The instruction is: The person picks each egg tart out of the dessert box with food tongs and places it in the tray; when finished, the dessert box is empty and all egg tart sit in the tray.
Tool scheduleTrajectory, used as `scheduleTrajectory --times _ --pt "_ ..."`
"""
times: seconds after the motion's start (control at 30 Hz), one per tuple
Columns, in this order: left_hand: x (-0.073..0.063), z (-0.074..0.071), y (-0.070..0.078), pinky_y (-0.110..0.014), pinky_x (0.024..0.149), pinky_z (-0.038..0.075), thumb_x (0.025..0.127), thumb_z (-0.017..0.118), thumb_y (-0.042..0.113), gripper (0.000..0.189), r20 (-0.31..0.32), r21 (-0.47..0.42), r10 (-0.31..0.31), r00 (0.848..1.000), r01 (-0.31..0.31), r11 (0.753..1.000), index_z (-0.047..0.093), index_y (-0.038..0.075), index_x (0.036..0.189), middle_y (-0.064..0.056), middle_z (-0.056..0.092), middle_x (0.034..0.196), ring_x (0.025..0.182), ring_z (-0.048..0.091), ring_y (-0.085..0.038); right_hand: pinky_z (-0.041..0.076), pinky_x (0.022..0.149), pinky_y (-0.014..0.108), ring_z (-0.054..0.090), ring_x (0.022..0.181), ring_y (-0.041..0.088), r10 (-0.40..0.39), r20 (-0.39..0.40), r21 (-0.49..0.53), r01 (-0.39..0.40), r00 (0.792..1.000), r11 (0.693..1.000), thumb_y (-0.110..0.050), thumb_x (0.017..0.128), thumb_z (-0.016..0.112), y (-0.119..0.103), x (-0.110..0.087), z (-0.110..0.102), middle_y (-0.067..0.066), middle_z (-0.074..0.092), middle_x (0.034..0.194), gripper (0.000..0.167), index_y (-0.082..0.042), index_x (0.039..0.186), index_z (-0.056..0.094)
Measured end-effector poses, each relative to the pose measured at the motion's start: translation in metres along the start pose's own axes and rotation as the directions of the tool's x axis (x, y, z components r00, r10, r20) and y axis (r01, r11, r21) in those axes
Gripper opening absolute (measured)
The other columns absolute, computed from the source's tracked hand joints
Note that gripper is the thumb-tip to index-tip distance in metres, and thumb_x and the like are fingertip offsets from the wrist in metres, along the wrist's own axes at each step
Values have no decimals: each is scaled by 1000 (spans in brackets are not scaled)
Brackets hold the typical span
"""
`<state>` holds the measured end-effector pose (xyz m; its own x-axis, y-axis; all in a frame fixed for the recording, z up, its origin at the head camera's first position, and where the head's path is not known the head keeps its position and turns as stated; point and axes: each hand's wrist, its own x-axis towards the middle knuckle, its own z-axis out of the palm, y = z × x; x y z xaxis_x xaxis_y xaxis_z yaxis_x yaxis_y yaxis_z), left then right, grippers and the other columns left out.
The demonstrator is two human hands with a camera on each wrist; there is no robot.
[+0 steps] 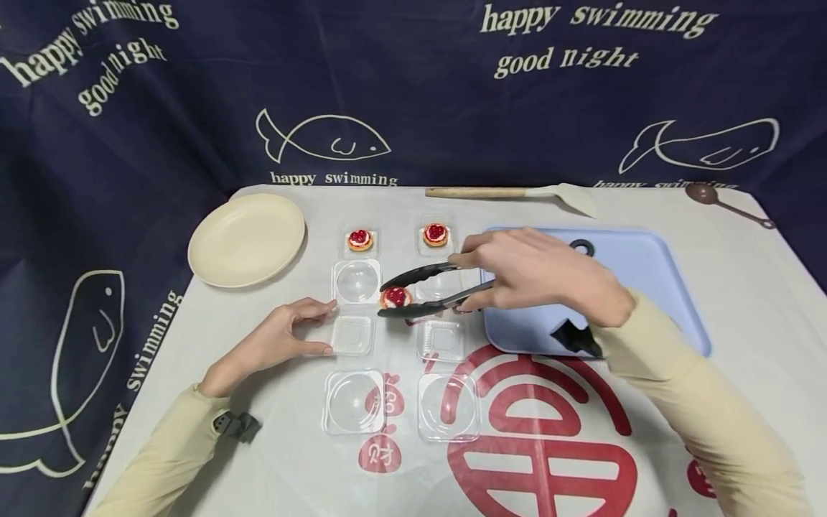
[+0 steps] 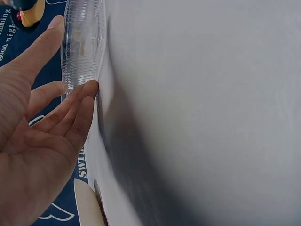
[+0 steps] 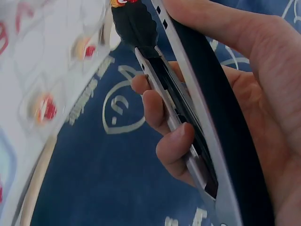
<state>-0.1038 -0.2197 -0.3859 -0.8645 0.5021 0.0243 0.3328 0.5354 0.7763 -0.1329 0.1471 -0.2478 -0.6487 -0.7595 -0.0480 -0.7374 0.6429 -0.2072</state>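
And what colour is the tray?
The tray is light blue, clearest in the head view.

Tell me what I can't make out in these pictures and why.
Head: part of the blue tray, hidden by the right hand and sleeve.
Head: part of a clear container, hidden by the tongs.
Left wrist: the container by the left hand, cut off by the top edge.
Right wrist: the held tart, cut off by the top edge.
Right wrist: a boxed tart, blurred.

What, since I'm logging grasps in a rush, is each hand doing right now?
Left hand: open, fingertips touching a clear container.
Right hand: closed around black tongs, which hold a red-topped tart.
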Motion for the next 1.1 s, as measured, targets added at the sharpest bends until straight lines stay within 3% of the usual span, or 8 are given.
scheduleTrajectory --times 0.17,0.33,0.43,0.53,0.7,0.8,1.1 --pt "-1 0 0 -20 97 47 71 86 9 66 -1 -2 -1 1000 1 1000 59 -7 128 -12 66 113 105 64 -26 49 63 31 58 72 8 98 -38 -18 -99 994 995 -36 77 81 22 -30 -7 -4 64 97 50 -13 120 70" --pt "-2 -1 0 -18 96 47 71 86 11 64 -4 0 -5 1000 5 1000 60 -7 127 -12 66 112 103 64 -25 41 54 28 45 54 6 222 -55 -3 -222 974 975 -39 76 82 46 -61 -12 0 66 108 56 -12 124 68" --pt "-1 0 -1 -16 96 46 72 86 12 64 -4 -1 -6 1000 6 1000 60 -7 127 -12 66 112 103 64 -25 43 56 28 44 52 5 273 -92 -2 -274 958 962 -36 75 83 63 -81 -13 3 67 111 56 -8 122 69" --pt "-1 0 0 -14 95 44 72 86 13 64 -4 1 -4 1000 4 1000 60 -6 127 -12 67 112 103 64 -25 42 56 26 47 58 6 323 -136 25 -323 936 946 -33 74 85 82 -102 -12 7 68 113 54 -6 118 71" --pt "-2 -1 0 -9 96 40 73 86 15 64 -4 12 -8 1000 8 1000 60 -6 128 -11 67 113 104 64 -25 39 56 25 49 64 12 450 -153 69 -445 880 893 -31 73 86 110 -130 -3 15 67 116 57 -2 119 70" --pt "-3 -1 0 -7 96 38 73 86 16 66 0 13 -26 1000 26 1000 59 -5 129 -11 67 114 106 64 -26 42 61 28 54 72 17 486 -163 62 -482 859 874 -31 72 86 121 -139 4 16 68 113 58 -1 118 70" --pt "-2 -1 2 -16 100 43 74 85 17 66 13 -16 -45 999 46 999 58 -4 131 -11 66 116 109 63 -27 47 75 51 61 86 31 531 -166 49 -531 831 846 -33 75 83 142 -161 28 19 66 112 62 4 122 66"
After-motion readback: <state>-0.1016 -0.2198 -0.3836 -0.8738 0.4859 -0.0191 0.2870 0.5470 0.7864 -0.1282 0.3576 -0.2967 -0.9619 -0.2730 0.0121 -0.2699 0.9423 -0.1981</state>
